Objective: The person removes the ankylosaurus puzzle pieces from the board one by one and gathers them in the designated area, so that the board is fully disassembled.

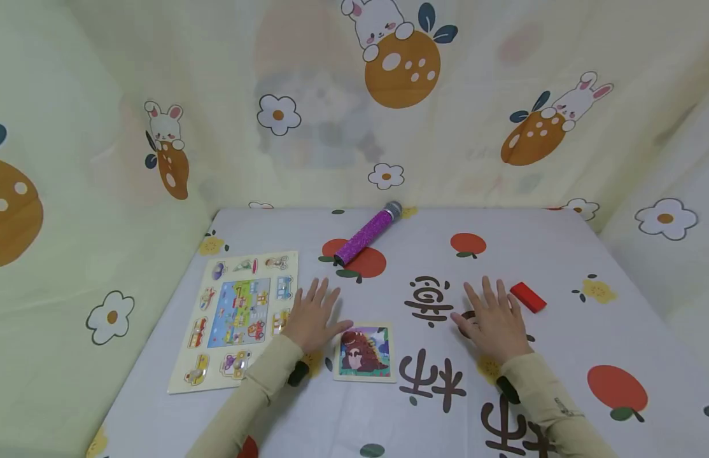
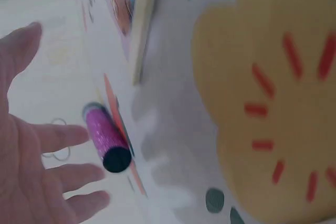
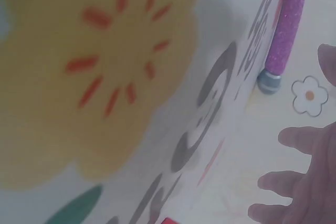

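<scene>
My left hand (image 1: 312, 321) is spread, fingers pointing forward, between the wooden peg puzzle board (image 1: 196, 305) and a small square dinosaur puzzle (image 1: 363, 353). Its thumb reaches over the dinosaur puzzle's upper left corner; whether it touches cannot be told. My right hand (image 1: 494, 327) is also spread, with nothing in its grasp, and a red block (image 1: 528, 297) lies just beyond its fingertips to the right. Farther back lies a purple glittery microphone (image 1: 365, 238), grey head toward the back right. The left wrist view shows the microphone's black end (image 2: 116, 159) past the fingers.
A white tablecloth (image 1: 435, 426) printed with fruit, flowers and dark characters covers the table. Pale curtains (image 1: 320, 140) with rabbit and flower prints hang behind and at both sides. Vehicle pieces sit around the picture in the middle of the puzzle board.
</scene>
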The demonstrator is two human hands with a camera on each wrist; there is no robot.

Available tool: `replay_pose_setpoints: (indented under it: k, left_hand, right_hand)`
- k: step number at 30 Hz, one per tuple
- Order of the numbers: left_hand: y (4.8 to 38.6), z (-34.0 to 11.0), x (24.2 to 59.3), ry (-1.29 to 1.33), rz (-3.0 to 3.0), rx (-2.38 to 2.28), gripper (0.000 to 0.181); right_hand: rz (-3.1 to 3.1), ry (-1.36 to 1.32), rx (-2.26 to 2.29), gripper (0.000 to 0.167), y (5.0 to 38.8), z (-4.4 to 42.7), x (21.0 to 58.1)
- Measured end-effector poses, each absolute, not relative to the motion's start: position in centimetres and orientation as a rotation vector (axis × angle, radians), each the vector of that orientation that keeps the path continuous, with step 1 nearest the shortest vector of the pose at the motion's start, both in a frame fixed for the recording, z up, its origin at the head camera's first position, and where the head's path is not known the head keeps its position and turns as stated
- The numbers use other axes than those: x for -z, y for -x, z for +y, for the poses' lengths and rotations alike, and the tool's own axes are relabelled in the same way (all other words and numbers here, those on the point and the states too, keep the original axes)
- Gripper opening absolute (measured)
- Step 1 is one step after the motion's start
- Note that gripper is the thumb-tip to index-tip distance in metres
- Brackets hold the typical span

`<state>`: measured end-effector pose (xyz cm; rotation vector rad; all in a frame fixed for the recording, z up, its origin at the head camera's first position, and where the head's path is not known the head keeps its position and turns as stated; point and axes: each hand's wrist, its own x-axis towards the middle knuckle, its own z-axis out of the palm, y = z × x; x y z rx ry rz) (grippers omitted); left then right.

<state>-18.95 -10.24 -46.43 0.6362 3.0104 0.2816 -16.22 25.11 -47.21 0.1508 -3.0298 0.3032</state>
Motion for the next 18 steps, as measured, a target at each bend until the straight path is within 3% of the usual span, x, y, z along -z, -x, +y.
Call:
replay_pose_setpoints:
  k: [11, 18]
  left_hand:
    - [15.7, -10.3, 46.7, -0.797, 2.804, -0.254, 0.109]
    - [16.2, -10.3, 47.2, -0.799, 2.832, -0.253, 0.116]
  right_hand:
    - [-2.927, -0.456, -0.284, 0.066, 15.8, 18.5, 47.0]
    - [-2.904, -0.851, -0.432, 0.029, 16.4, 11.7, 47.0]
